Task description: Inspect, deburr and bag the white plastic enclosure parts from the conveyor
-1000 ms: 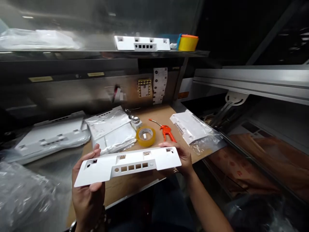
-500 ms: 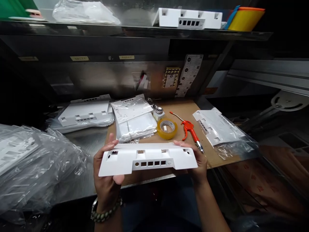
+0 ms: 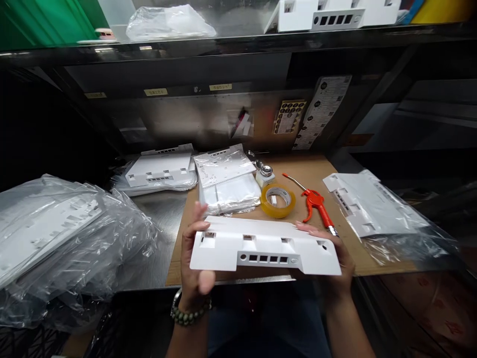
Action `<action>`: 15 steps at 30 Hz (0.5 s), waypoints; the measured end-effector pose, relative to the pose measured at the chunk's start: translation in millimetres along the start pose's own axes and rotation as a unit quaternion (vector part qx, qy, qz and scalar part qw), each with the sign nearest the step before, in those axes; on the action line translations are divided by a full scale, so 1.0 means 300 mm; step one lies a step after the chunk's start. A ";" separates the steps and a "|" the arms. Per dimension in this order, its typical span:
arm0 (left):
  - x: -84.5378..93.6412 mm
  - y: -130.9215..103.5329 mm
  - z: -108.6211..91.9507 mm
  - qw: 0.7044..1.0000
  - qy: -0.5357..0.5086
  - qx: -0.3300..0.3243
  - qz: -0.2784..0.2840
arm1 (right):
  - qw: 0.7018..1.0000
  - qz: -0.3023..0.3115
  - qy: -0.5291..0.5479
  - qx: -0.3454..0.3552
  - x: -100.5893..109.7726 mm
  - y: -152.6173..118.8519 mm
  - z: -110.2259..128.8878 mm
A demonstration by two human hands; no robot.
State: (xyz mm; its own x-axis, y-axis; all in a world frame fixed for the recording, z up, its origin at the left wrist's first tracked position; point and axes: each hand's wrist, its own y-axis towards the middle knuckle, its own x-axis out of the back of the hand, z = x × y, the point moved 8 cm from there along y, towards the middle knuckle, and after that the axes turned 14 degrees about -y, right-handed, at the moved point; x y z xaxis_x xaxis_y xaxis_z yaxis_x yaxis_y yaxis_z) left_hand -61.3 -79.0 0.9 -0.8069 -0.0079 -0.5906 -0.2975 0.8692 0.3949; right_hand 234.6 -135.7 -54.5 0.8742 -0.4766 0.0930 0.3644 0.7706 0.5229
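White, long plastic housing with four square port openings [image 3: 266,246] sits between the two hands, off the surface, its long axis running crosswise from one hand to the other, so neither is clearly nearer. The left hand [image 3: 192,283] holds its left end, thumb at the lower front edge; the right hand [image 3: 345,263] grips the right end, fingertips over the top edge. Just beyond the right hand lies an orange-red air blow gun with a thin metal nozzle [image 3: 316,200]; beyond the gap between the hands, a translucent yellow tape roll [image 3: 278,213]. Past the left hand are flat white panels in clear plastic [image 3: 227,166]. Farthest, above both hands, a matching white housing [image 3: 337,7] stands on a metal shelf [image 3: 238,47].
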 end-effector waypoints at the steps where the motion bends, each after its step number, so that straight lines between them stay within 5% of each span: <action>1: 0.024 0.004 0.021 0.998 -0.026 0.048 -0.028 | 1.000 -0.005 -0.004 0.009 0.004 0.002 0.005; 4: 0.112 -0.027 0.136 0.932 -0.130 0.310 -0.137 | 0.998 0.023 -0.014 0.058 -0.004 0.019 0.029; 7: 0.157 -0.081 0.180 0.833 -0.205 0.493 -0.146 | 0.984 0.121 -0.031 0.125 -0.049 0.060 0.063; 11: 0.248 -0.076 0.143 0.822 -0.201 0.477 -0.237 | 0.940 0.220 -0.239 0.103 -0.121 0.196 0.003; 15: 0.261 -0.048 0.073 0.840 -0.194 0.380 -0.335 | 0.832 0.224 -0.506 -0.030 -0.182 0.378 -0.167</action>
State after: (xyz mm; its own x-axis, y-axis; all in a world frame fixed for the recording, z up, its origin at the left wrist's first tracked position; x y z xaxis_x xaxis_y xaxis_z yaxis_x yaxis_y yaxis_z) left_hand -109.0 -81.4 -66.4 -0.3172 -0.5871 -0.7447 -0.0873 0.8001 -0.5935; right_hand 244.3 -0.9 -42.6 0.2190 -0.2254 0.9493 0.1165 0.9720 0.2039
